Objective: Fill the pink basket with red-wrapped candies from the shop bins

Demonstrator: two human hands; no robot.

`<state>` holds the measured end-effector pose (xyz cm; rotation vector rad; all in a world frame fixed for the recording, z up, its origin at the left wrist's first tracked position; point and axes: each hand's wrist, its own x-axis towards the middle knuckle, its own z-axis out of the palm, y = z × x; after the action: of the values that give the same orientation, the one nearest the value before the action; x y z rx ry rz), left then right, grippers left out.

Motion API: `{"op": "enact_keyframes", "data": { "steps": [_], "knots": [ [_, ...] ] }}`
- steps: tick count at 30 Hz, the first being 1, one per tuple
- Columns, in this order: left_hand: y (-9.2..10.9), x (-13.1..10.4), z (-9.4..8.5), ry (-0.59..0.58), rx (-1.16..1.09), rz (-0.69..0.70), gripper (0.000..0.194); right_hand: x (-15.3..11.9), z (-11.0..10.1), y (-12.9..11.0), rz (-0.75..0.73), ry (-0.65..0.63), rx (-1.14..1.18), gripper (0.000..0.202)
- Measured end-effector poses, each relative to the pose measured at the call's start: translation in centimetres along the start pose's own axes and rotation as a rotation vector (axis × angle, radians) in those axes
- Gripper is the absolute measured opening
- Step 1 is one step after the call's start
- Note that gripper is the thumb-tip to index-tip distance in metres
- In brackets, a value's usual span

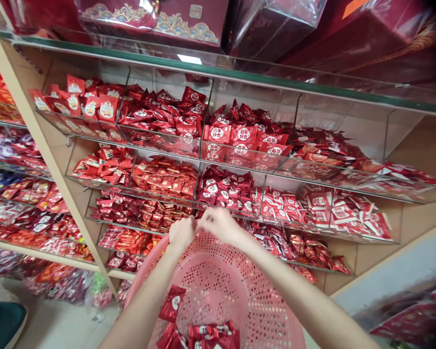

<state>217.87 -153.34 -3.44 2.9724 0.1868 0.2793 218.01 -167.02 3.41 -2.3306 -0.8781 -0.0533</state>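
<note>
My left hand (182, 232) and my right hand (221, 225) meet over the far rim of a pink perforated plastic basket (261, 286). Both are closed, with fingers curled toward each other. A small dark red bit shows between the fingertips, too little of it to name. Several shiny red candy packets (172, 303) with white round labels lie at the near side of the basket floor. Just beyond my hands, dark red packets (225, 189) fill a clear shelf compartment.
Clear-fronted shelves (240, 162) hold several compartments of red packets. Above them a glass shelf (218, 72) carries large wrapped maroon boxes (156, 22). A wooden upright (51, 150) separates another rack on the left. Bagged goods (58, 281) lie below that rack, near the floor (69, 325).
</note>
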Motion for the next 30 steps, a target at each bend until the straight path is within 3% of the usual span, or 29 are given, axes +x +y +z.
{"op": "enact_keyframes", "data": {
  "steps": [2, 4, 9, 13, 19, 25, 30],
  "knots": [
    [-0.1, -0.1, 0.0, 0.028, 0.001, -0.005, 0.062, 2.5, -2.9, 0.6, 0.021, 0.143, -0.111, 0.009],
    [0.0, -0.2, -0.1, 0.045, 0.001, -0.006, 0.066, 4.7, -4.4, 1.6, 0.035, 0.191, -0.230, 0.013],
    [0.1, -0.4, -0.6, 0.026, -0.006, -0.021, 0.068, 7.4, -4.5, 3.5, 0.027, 0.043, -0.391, 0.035],
    [-0.1, -0.4, -0.5, 0.025, -0.004, -0.024, 0.069, 7.8, -4.1, 3.3, -0.019, -0.041, -0.460, 0.034],
    [-0.2, -0.1, -0.2, 0.034, -0.001, -0.006, 0.070, 8.3, -4.3, 3.2, -0.080, -0.047, -0.556, 0.046],
    [-0.1, 0.1, -0.2, 0.017, -0.004, -0.022, 0.070, 8.3, -4.4, 3.4, -0.086, -0.109, -0.552, 0.015],
    [-0.4, 0.1, -0.4, 0.020, -0.007, -0.024, 0.071, 7.3, -5.4, 3.0, -0.131, -0.026, -0.396, 0.015]
  ]
}}
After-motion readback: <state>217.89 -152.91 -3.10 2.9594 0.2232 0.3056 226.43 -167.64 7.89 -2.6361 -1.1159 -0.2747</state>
